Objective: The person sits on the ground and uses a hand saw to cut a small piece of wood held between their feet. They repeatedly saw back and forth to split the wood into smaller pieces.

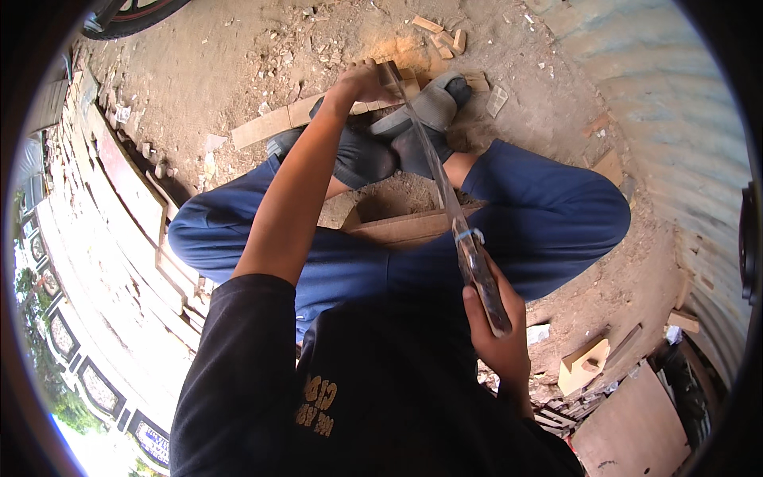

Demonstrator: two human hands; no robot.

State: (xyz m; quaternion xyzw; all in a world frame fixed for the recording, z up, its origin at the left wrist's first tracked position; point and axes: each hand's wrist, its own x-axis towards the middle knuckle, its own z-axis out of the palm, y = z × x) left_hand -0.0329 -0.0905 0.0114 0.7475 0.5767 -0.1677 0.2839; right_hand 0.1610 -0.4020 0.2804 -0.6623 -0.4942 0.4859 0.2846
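The saw [450,203] slants across your lap, its far end by the wooden strip [274,126] that lies on the ground beyond your crossed legs, and the work in hand looks like cutting that strip into short lengths. Your right hand [501,338] is clamped around the saw's handle, thumb along one side; keep that wrist in line with the blade so that each stroke tracks straight. Your left hand [362,86] lies over the wood just beside the blade's far end; the picture hides whether its fingers close on the strip or only press it. Bear down firmly there, but set the fingertips back from the teeth, since a jump out of the cut would likely reach them first. The grey shoe [425,107] sits close beside the blade too, so judge your stroke to clear it. Farther out, near the orange sawdust [389,52], small wooden blocks [445,41] lie loose, useful perhaps for comparing lengths.
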